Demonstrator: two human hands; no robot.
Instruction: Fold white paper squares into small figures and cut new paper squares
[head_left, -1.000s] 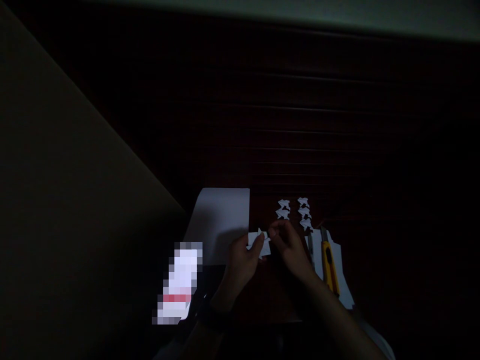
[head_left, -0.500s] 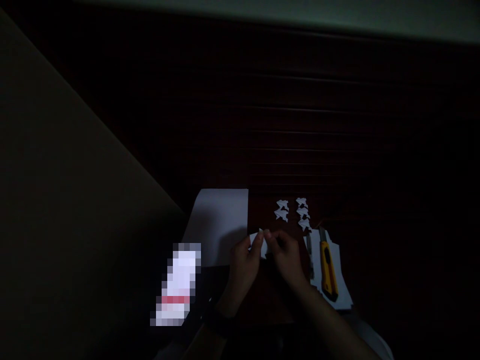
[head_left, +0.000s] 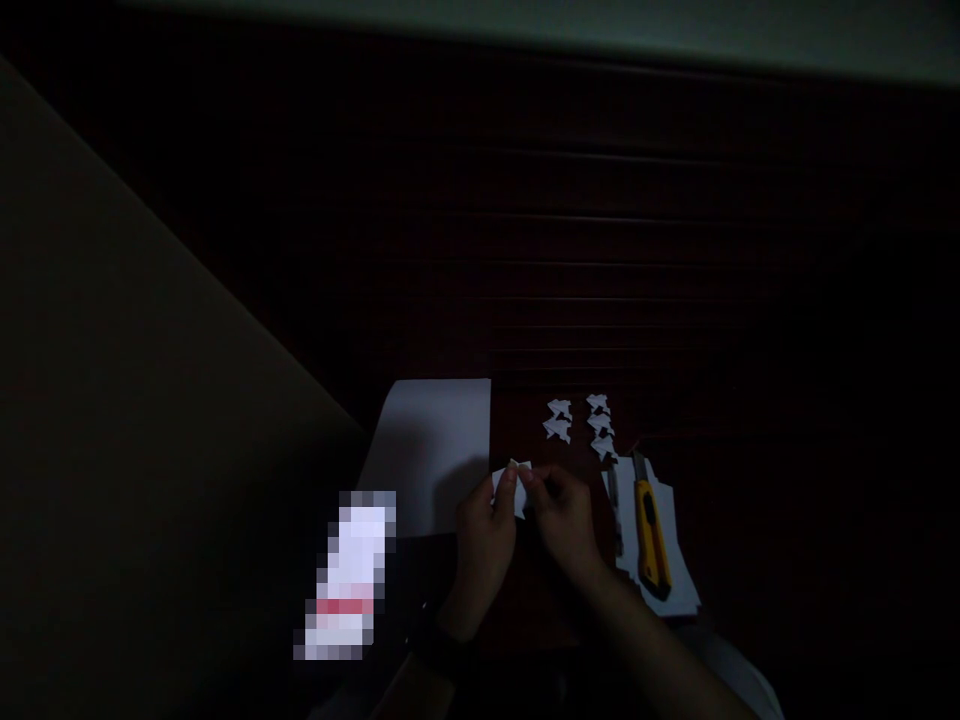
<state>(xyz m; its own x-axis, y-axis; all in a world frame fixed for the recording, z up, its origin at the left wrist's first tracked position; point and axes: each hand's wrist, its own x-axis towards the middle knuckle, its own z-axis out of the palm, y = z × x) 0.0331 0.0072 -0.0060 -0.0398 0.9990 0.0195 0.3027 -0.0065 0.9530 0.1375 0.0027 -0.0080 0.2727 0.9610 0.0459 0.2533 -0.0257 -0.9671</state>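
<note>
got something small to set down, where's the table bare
Bare table shows between the large sheet and the folded figures, and nearer, between the forearms. Crowded: around the white paper in left hand and right hand, and where the yellow cutter lies on sheets.

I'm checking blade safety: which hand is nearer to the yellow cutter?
The right hand. It is to the left of the yellow cutter, apart from it, at the small white paper. The left hand, gripping that paper, is farther left.
</note>
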